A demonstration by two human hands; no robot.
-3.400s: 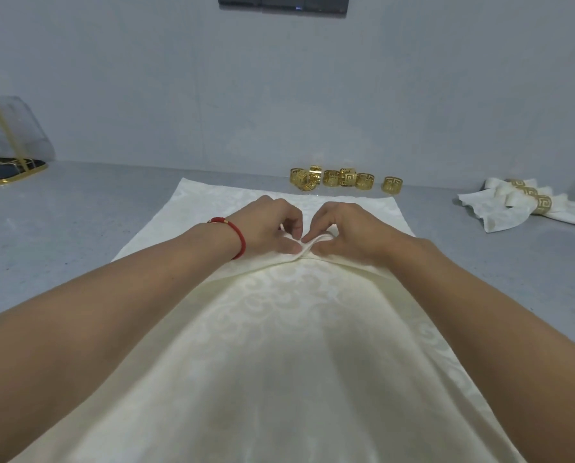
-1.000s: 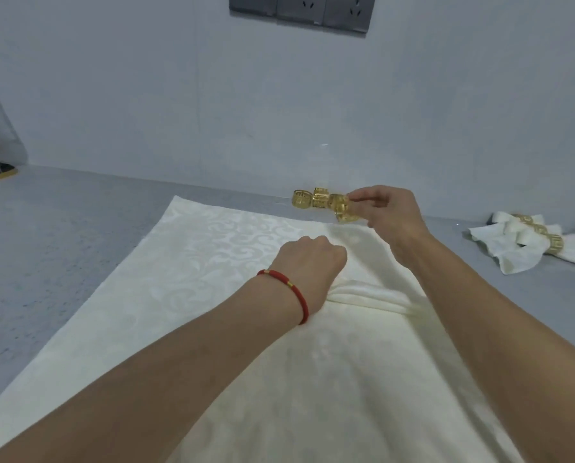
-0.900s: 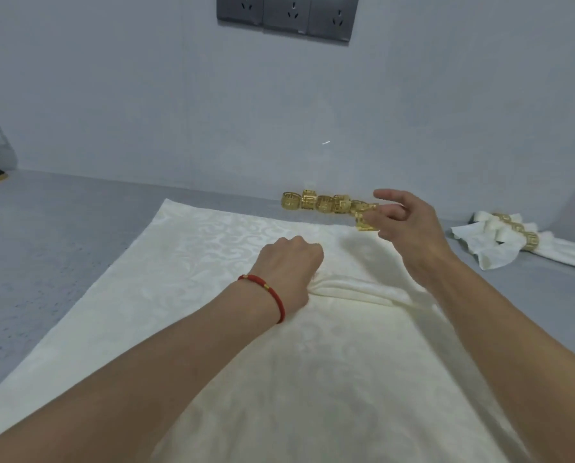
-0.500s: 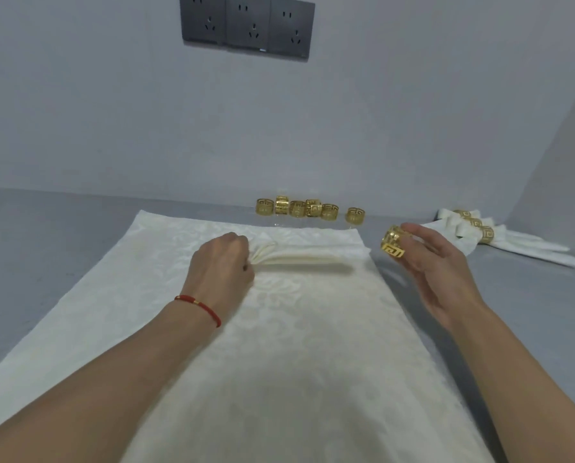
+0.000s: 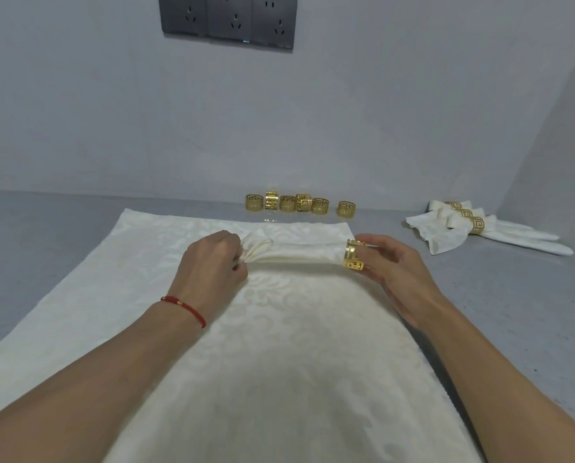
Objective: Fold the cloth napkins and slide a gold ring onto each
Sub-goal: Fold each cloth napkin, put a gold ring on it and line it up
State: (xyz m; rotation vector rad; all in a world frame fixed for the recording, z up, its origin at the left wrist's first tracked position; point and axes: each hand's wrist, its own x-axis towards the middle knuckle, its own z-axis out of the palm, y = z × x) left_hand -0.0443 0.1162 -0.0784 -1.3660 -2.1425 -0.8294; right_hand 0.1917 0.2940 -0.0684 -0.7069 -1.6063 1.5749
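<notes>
— While my left hand (image 5: 212, 265) pinches the gathered end of the cream damask cloth napkin (image 5: 292, 253), which step would you say I'm on?

— The ringing. Where's the ring?

— My right hand (image 5: 393, 269) holds the gold fretwork napkin ring (image 5: 353, 254) between thumb and fingers, right at the free tip of the napkin, which looks just entered. The napkin lies toward the far edge of the grey table (image 5: 45, 228), on a spread cream cloth (image 5: 279, 362).

— And next?

— I judge I must keep the pleats tight and draw the ring leftward toward the middle. Six spare gold rings (image 5: 299, 203) wait at the far edge; three ringed napkins (image 5: 473, 225) lie at the far right corner.
</notes>
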